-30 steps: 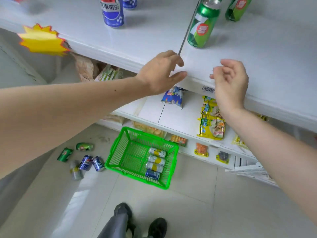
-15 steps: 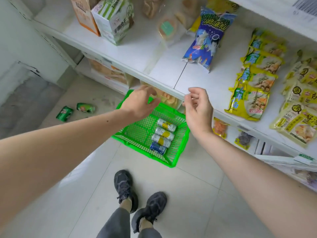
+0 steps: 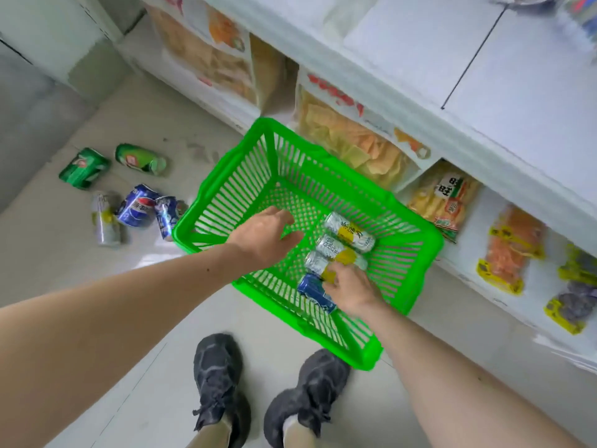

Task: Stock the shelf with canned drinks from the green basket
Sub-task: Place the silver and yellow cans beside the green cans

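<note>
Still, four cans (image 3: 349, 236) lie at the green basket's (image 3: 223, 195) five o'clock; right hand (image 3: 350, 287) pinches one, left hand (image 3: 263, 234) hovers loose-fingered.

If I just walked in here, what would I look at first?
Probably the bright green basket on the floor by the shelves, with three silver-and-yellow cans and one blue can lying in a row inside. Both hands reach into it: the right hand is on the cans nearest the person, and the left hand hangs open over the basket's bare floor. Left of the basket, dented cans lie scattered on the tiles.
</note>
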`<state>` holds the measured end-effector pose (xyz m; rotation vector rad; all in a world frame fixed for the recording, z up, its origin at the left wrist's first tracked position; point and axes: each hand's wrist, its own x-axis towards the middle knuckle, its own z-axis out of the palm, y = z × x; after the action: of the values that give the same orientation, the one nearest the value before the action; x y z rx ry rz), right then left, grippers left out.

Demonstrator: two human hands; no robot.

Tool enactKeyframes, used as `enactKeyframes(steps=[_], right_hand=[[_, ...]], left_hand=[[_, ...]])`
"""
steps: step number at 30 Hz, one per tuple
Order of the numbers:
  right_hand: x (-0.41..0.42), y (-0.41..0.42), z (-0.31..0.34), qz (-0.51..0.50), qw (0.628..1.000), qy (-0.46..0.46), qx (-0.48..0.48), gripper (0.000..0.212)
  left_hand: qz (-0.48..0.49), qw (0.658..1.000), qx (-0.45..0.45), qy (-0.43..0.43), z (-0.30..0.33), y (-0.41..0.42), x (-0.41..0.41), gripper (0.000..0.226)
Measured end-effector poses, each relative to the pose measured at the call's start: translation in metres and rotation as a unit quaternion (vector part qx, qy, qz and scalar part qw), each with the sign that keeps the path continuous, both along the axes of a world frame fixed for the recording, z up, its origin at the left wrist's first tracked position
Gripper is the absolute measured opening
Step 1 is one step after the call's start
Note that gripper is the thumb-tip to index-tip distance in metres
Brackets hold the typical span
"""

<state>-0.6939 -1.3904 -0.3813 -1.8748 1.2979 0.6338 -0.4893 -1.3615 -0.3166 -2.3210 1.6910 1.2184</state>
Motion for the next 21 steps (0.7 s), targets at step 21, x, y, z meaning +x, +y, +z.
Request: enactKeyframes(steps=[21], right_hand=[[0.014,0.015,-0.141,0.267,0.961,0.063,-0.037,0.040]], left_hand=[[0.049,0.997,0.057,0.024,-0.145,0.022,-0.012,0.047]])
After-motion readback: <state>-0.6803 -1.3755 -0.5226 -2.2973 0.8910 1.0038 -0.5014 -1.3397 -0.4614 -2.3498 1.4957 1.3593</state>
